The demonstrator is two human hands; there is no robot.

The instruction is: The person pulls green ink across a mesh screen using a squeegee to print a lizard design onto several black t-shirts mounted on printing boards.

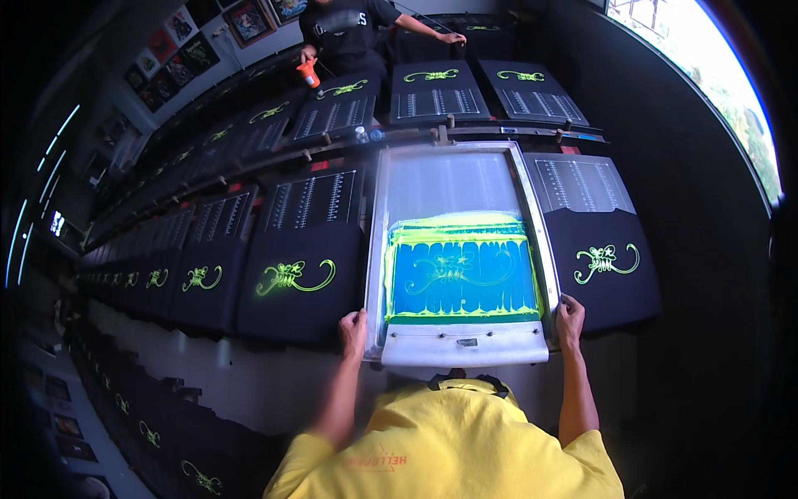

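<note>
A metal-framed printing screen (455, 158) lies flat in front of me, its blue mesh smeared with yellow-green ink (457, 233) around a scrolling design. A squeegee with a pale wide blade (462, 343) rests along the screen's near edge. My left hand (353, 331) grips the frame's near left corner. My right hand (570, 319) holds the near right corner. Black shirts with the green scroll print lie on the boards to the left (293, 276) and right (605, 261) of the screen.
A long row of boards with printed black shirts (199, 279) curves off to the left. A second row (432, 87) runs behind. Another person (345, 29) stands at the far row holding an orange spray bottle (308, 73). Framed pictures hang on the wall at upper left.
</note>
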